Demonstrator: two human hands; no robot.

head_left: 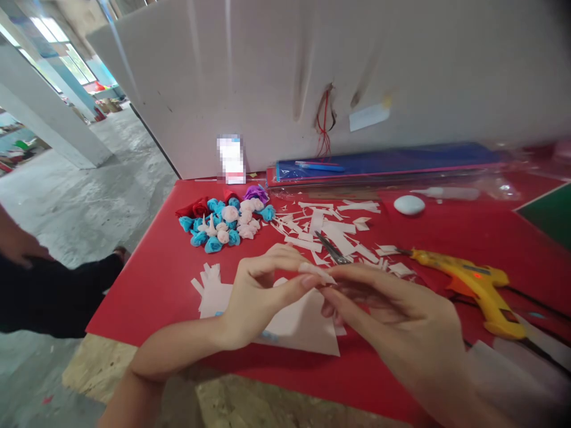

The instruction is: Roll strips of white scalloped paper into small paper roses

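My left hand (263,294) and my right hand (401,324) meet above the middle of the red table. Both are closed in a pinch on a small pale paper piece (329,277), mostly covered by the fingers. Beneath them lie pale paper sheets (307,333), partly hidden by my left hand. Just beyond my fingertips, scissors (331,246) rest among white paper scraps (339,235), their handles hidden. A heap of blue, pale pink, red and purple paper flowers (223,220) sits at the left back.
A yellow glue gun (477,285) with a dark cord lies right. Behind are a white egg-shaped object (409,205), a clear bottle (450,193), a blue pack (392,163) with a pen, and a phone (232,157) against the white panel (267,71). Someone's dark-clothed leg (53,291) is at left.
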